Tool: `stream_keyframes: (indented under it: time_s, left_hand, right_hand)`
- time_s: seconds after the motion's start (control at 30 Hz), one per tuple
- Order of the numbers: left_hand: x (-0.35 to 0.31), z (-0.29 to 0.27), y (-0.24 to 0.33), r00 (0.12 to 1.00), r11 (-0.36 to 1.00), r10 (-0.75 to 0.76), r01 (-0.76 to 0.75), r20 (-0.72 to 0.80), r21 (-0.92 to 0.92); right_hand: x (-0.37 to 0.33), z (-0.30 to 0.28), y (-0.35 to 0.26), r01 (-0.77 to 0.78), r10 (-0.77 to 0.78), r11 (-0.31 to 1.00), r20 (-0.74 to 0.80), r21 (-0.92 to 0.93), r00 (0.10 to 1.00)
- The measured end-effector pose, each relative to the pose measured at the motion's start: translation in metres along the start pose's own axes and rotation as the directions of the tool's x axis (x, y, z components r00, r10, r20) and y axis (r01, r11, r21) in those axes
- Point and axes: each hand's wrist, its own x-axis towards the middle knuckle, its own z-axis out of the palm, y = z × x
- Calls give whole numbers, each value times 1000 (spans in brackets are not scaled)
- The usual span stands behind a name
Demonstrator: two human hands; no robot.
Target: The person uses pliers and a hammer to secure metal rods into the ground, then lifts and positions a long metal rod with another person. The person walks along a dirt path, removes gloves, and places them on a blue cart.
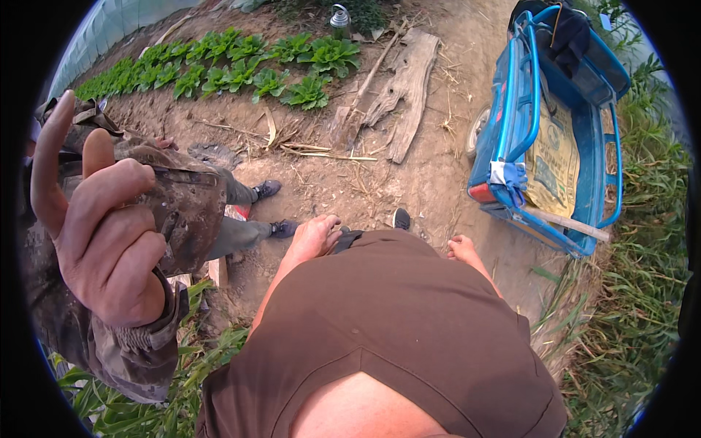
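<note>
**Both hands idle at the hips, nothing held**

Head view. The person's left hand (pixel 314 237) hung at the hip beside the brown shirt (pixel 394 321), fingers loosely spread and gripping nothing, its fingertips close to a dark fold of clothing at the waist. The right hand (pixel 461 248) showed only in part past the edge of the shirt; whether it was open or curled could not be told, though nothing was seen in it. Between the two hands, just ahead of them on the bare soil, sat the person's own dark shoe (pixel 400 218).

The nearest thing to the right hand was a blue cart (pixel 511 124), ahead and to the right of it and well apart, with a yellowish sack (pixel 553 164) lying in its bed and a pale wooden handle (pixel 569 224) sticking out of its near end. Ahead of the left hand, farther off, lay a weathered plank (pixel 405 91) and beyond it rows of green leafy plants (pixel 241 62).

To the left of the left hand stood a second person in a mottled jacket (pixel 182 204), whose raised hand (pixel 102 241) was close to the camera, fingers bent.

By my judgement no handling step was under way: both hands were unoccupied, and any work with the cart would call first for a step toward it, since it lay out of reach.
</note>
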Motion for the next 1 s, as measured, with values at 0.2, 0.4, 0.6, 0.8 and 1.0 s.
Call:
stream_keyframes:
  time_s: [0.2,0.4,0.6,0.8,1.0]
  left_hand:
    - [-4,-4,-7,996,1000,18,-18,-89,0]
    - [4,-2,-13,997,999,42,-42,-65,10]
    - [9,-3,-37,999,1000,23,-24,30,11]
    - [41,-5,-23,985,997,-14,0,175,83]
    - [92,-10,20,978,984,-47,9,205,180]
  right_hand:
    - [-5,11,-9,5,-5,1000,-9,19,1000]
    - [-7,15,1,72,-72,997,-55,4,996]
    - [-19,0,-31,27,-45,997,-278,-67,960]
    - [10,-30,-42,73,147,796,-308,601,940]
    - [71,-111,-75,129,375,362,-270,923,887]
